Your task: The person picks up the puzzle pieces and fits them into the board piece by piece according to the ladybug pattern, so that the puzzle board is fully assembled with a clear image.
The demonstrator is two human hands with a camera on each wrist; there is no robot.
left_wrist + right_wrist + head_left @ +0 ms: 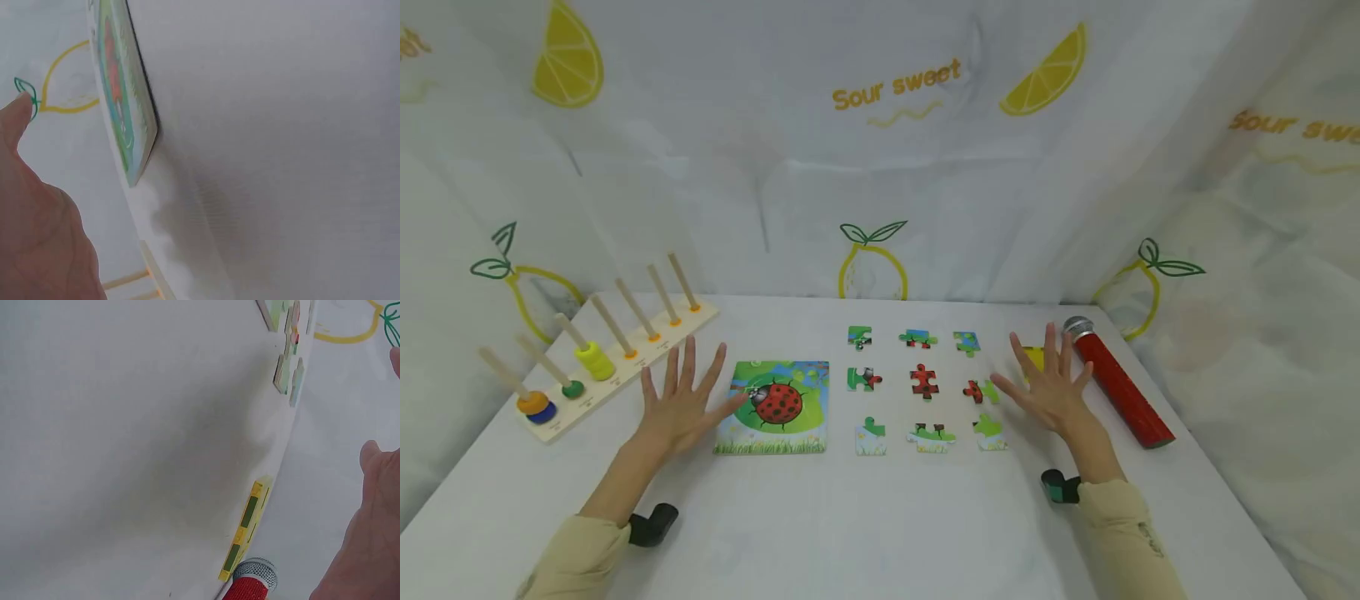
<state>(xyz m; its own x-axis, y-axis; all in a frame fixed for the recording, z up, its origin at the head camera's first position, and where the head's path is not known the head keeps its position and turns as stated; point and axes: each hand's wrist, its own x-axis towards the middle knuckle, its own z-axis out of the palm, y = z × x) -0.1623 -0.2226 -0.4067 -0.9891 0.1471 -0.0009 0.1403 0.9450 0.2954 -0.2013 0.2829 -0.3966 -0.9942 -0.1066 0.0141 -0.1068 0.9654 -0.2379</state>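
White table [940, 525], lemon cloth [865, 158] behind: right hand [1054, 392] is nearest the puzzle pieces [924, 383]

Both hands have their fingers spread and hold nothing. From the right hand, all nine puzzle pieces lie toward 9 o'clock, in three rows of three. One ladybug piece [976, 392] is just beside its fingers. From the left hand [676, 418], they lie at 3 o'clock, but the square ladybug picture [778, 408] comes first, so that hand is nearer the picture. Farther out, at 3 o'clock from the right hand, a red microphone [1123, 392] runs from 11 to 5. By its silver end is a yellow thing [239, 531]. At 10 o'clock from the left hand, the peg rack [640, 357] runs from 8 to 2.
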